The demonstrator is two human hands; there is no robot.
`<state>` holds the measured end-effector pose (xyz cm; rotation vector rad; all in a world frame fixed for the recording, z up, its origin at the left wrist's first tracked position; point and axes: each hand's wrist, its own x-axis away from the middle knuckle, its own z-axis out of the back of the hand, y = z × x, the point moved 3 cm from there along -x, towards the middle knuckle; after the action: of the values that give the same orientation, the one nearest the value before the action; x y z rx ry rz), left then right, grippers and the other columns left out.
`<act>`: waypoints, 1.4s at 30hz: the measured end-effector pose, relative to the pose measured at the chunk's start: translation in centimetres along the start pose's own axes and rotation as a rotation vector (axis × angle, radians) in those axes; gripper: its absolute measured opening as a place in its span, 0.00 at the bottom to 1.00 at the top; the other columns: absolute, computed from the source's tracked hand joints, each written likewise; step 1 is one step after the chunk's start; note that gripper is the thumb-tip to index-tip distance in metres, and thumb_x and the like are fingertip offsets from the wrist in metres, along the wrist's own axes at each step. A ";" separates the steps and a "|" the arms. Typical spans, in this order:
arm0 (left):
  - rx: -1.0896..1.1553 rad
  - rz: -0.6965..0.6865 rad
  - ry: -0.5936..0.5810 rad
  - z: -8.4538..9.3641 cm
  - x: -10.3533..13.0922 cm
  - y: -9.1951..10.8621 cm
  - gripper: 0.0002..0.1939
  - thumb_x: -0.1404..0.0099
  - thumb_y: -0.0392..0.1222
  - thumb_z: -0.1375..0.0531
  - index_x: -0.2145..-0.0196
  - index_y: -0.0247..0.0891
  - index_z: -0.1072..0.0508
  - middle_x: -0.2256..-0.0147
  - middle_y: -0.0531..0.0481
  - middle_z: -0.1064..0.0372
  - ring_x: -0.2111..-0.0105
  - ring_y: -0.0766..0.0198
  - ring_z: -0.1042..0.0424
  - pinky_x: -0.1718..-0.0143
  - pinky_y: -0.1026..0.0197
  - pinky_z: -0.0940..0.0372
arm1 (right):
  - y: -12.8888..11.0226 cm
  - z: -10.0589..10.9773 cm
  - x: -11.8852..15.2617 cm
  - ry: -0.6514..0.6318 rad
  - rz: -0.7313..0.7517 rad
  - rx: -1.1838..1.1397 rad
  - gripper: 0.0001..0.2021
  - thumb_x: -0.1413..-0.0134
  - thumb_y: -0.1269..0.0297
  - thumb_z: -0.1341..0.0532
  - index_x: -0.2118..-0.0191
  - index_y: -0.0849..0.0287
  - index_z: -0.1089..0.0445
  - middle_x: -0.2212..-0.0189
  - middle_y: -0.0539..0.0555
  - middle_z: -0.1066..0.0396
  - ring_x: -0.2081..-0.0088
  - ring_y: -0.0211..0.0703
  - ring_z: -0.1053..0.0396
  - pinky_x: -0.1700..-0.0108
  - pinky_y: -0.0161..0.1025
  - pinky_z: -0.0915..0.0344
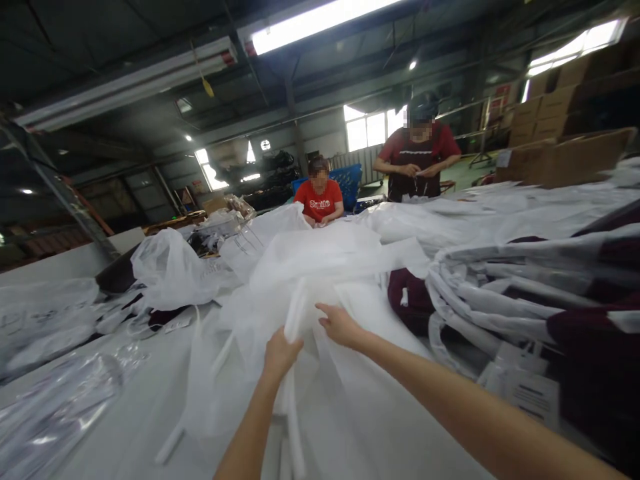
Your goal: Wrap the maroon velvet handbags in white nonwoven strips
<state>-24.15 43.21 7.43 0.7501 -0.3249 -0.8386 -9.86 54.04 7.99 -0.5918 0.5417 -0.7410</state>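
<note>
Two co-workers (319, 193) (417, 157), two hands (280, 353) (340, 325).

dim hall | glaring ceiling tube (320, 20) | blown-out windows (367, 130) | warped edges

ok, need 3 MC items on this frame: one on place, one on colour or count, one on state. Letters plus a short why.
1. Where is the stack of folded white and dark maroon pieces?
A. To the wearer's right
B. To the wearer's left
C. Under the left hand

2. What colour is the sheet material that both hands work on?
A. Blue
B. White
C. Yellow

3. What is the left hand doing?
A. Lying flat and open
B. Holding scissors
C. Closed on a fold of the sheet

Answers: 1 A, the stack fills the right side of the view. 2 B, the sheet is white. 3 C, its fingers wrap the raised fold, while the right hand pinches the sheet beside it.
</note>
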 end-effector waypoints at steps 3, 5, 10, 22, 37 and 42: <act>0.049 -0.025 0.111 1.7 0.2 0.5 0.19 0.43 0.42 0.35 0.54 0.34 0.28 0.62 0.39 0.24 0.58 0.48 0.25 0.57 0.54 0.33 | 0.0 2.7 3.6 0.045 0.011 0.009 0.20 0.37 0.62 0.46 0.44 0.65 0.30 0.53 0.63 0.25 0.50 0.53 0.27 0.45 0.47 0.33; 0.276 -0.133 0.185 3.1 1.7 2.9 0.22 0.43 0.47 0.34 0.53 0.36 0.29 0.61 0.43 0.25 0.59 0.53 0.25 0.57 0.56 0.34 | -1.9 5.0 5.2 0.095 0.105 -0.052 0.25 0.37 0.53 0.45 0.40 0.62 0.34 0.45 0.62 0.30 0.43 0.52 0.32 0.40 0.48 0.38; 1.295 -0.163 -0.053 3.3 5.3 11.0 0.28 0.48 0.56 0.30 0.57 0.35 0.30 0.67 0.50 0.28 0.68 0.62 0.27 0.65 0.61 0.32 | -8.2 7.5 5.9 -0.105 0.204 -0.302 0.54 0.50 0.40 0.36 0.28 0.64 0.63 0.32 0.66 0.53 0.33 0.57 0.49 0.33 0.55 0.48; 0.734 -0.083 -0.310 3.4 8.6 6.1 0.32 0.35 0.50 0.39 0.38 0.35 0.41 0.39 0.34 0.40 0.39 0.52 0.38 0.40 0.53 0.44 | 3.4 12.3 4.0 0.024 -0.347 0.361 0.38 0.46 0.58 0.41 0.33 0.65 0.52 0.55 0.67 0.28 0.54 0.60 0.29 0.52 0.49 0.34; 0.524 0.303 -0.257 6.1 30.2 -9.9 0.40 0.43 0.64 0.38 0.42 0.35 0.37 0.57 0.41 0.31 0.59 0.55 0.28 0.60 0.56 0.32 | -2.2 11.9 13.3 -0.239 -0.159 0.488 0.38 0.41 0.45 0.46 0.34 0.69 0.48 0.53 0.67 0.27 0.54 0.60 0.28 0.54 0.47 0.33; 1.191 0.800 -0.312 1.5 37.2 -8.6 0.32 0.47 0.54 0.29 0.51 0.36 0.35 0.55 0.37 0.28 0.54 0.52 0.25 0.50 0.56 0.31 | -3.5 13.4 24.7 -0.414 -0.255 0.344 0.29 0.40 0.52 0.45 0.42 0.70 0.35 0.64 0.62 0.22 0.63 0.53 0.24 0.61 0.41 0.33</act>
<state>-5.86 10.16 1.47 1.4284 -1.3656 0.1021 12.37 37.56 13.89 -0.4777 -0.0486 -0.8994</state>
